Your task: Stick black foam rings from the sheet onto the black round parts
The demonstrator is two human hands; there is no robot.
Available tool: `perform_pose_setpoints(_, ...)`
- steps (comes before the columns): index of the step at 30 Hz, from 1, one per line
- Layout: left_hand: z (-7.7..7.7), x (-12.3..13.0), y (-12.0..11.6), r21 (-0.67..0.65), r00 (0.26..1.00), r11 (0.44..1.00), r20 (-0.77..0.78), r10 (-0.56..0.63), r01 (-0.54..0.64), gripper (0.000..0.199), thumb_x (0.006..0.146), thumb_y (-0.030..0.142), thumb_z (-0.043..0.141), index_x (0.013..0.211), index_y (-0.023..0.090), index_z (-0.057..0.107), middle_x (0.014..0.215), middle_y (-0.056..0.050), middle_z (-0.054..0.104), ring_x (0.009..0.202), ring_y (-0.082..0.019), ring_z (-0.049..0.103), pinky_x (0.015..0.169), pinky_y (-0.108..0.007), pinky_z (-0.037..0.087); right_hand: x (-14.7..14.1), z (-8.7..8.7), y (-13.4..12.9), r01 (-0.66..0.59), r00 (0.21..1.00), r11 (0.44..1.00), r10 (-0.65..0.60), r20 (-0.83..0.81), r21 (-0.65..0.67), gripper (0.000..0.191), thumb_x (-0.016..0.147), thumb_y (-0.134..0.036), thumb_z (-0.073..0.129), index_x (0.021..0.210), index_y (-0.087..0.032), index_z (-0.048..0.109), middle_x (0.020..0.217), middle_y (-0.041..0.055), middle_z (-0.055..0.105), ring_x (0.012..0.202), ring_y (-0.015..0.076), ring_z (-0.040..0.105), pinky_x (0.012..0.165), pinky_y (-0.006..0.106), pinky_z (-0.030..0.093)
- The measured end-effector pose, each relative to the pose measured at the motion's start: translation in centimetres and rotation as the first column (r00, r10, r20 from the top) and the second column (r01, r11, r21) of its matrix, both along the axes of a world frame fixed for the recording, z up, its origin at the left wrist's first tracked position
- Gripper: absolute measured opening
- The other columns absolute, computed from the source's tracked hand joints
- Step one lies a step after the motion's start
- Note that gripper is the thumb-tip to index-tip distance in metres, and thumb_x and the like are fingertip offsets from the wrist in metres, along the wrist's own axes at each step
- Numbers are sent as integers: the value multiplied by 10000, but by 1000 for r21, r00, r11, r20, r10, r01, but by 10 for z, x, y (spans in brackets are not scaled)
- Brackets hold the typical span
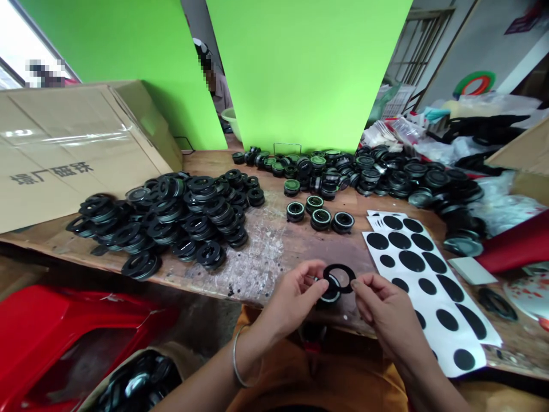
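A flat black ring [330, 270] is held up near the table's front edge. My right hand [380, 297] pinches its right side between thumb and fingers. My left hand [302, 292], with a bracelet on the wrist, is closed at the ring's left side, its thumb near the rim. Just beneath the ring is a round black part [329, 296] with a pale circle on top, partly hidden by the ring and my left fingers. To the right lie white sheets [397, 256] with black round stickers, some spots bare. Several round parts with pale rings [321, 218] stand beyond my hands.
Stacked black round parts [201, 223] fill the left of the wooden table [266, 246], beside a cardboard box [77, 149]. More parts [369, 171] line the back before green panels [300, 74]. A red stool [64, 343] stands lower left. A person [221, 91] shows between panels.
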State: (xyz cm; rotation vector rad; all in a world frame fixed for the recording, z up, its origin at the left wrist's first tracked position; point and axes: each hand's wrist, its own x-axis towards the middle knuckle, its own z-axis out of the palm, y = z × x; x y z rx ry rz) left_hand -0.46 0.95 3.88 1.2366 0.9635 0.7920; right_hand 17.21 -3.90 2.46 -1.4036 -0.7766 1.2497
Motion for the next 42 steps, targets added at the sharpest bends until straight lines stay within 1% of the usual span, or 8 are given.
perform_pose_setpoints(2,-6,-7,2,113,985,983,-80,152,-142,486,801,333,665,1244,226,493,1155,-75,564,808,-125,570,673,-232,461,3,-5,1,57,996,998,-58,-72,-16,296,779,-431,721,715,-190,562,409,-81,386,387,56,262,394,186,173)
perform_pose_setpoints(4,-15,-12,4,107,967,970,-111,229,-218,442,808,338,657,1195,204,492,1087,-66,572,743,-104,564,648,-224,465,6,-11,3,61,988,997,-68,-136,-54,297,763,-421,735,697,-186,565,427,-71,415,391,59,273,386,188,161)
perform_pose_setpoints(7,-28,-13,4,-154,990,979,-61,124,-132,323,811,394,649,982,154,517,791,-5,574,595,-84,547,542,-199,444,7,-23,5,33,976,997,-48,-211,-74,260,718,-379,771,694,-172,615,558,-36,525,473,77,397,426,189,294)
perform_pose_setpoints(9,-35,-9,1,-317,997,946,22,77,-66,348,793,435,668,916,150,509,711,13,568,558,-86,561,504,-186,443,4,-30,6,27,974,998,-40,-225,-60,225,701,-357,780,728,-165,666,668,-9,598,583,105,495,549,211,416)
perform_pose_setpoints(12,-39,-2,-1,-427,987,902,102,124,-69,396,740,454,729,866,147,512,668,20,577,527,-83,572,484,-179,460,1,-38,7,22,972,999,-31,-232,-42,225,696,-352,770,801,-161,712,867,44,679,812,178,593,777,285,478)
perform_pose_setpoints(15,-39,1,-1,-477,975,875,139,171,-86,390,718,430,764,827,137,531,659,10,594,535,-87,594,524,-193,503,0,-40,9,21,974,999,-28,-226,-37,242,683,-338,769,840,-160,728,983,73,695,929,217,605,865,320,464)
perform_pose_setpoints(30,-41,-2,-1,-510,967,858,187,174,-56,320,762,371,749,811,118,559,669,-10,612,534,-94,626,558,-203,540,0,-41,18,-48,998,997,46,-46,-58,263,680,-385,742,809,-157,727,911,79,694,896,235,609,805,316,484)
perform_pose_setpoints(42,-47,-2,-1,-497,966,866,196,170,-52,374,741,421,756,829,118,554,667,-16,618,542,-104,637,555,-211,557,-3,-42,16,-1,998,998,-2,-60,-56,182,686,-334,749,680,-170,672,989,65,676,892,210,595,815,299,465)
